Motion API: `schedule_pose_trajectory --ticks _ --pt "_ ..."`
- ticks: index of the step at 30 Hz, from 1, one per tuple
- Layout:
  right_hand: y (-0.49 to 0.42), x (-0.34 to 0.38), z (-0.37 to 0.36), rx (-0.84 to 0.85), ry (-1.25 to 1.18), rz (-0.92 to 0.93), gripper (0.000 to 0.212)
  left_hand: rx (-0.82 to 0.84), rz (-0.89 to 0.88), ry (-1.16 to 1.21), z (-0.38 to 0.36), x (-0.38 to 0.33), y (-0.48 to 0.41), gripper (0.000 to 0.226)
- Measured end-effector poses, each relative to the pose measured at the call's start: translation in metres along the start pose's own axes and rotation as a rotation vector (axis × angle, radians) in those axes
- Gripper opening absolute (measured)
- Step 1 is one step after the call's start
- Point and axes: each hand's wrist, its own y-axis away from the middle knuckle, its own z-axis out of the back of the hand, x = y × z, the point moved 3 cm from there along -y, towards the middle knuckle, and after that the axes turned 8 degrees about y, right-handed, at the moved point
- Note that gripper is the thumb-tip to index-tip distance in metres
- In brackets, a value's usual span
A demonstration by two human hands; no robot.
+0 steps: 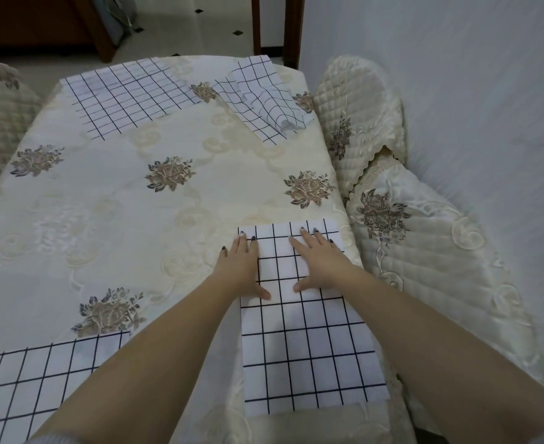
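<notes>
A folded white cloth with a black grid lies flat near the right edge of a table covered in cream floral fabric. My left hand rests flat on the cloth's left edge, fingers straight and partly on the tablecloth. My right hand lies flat on the cloth's far part, fingers spread. Both palms press down on it.
Another grid cloth lies flat at the far left, a rumpled one at the far right, and a third at the near left corner. Quilted chair covers stand to the right by a white wall.
</notes>
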Motion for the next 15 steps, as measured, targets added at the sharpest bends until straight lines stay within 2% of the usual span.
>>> schedule_pose_trajectory --ticks 9,15 --pt "0.025 -0.045 0.0 0.039 0.081 -0.136 0.119 -0.007 -0.023 0.045 -0.005 0.004 0.004 0.126" --pt "0.037 -0.042 -0.004 -0.012 0.062 -0.223 0.108 -0.165 -0.012 0.191 -0.012 0.007 0.024 0.113"
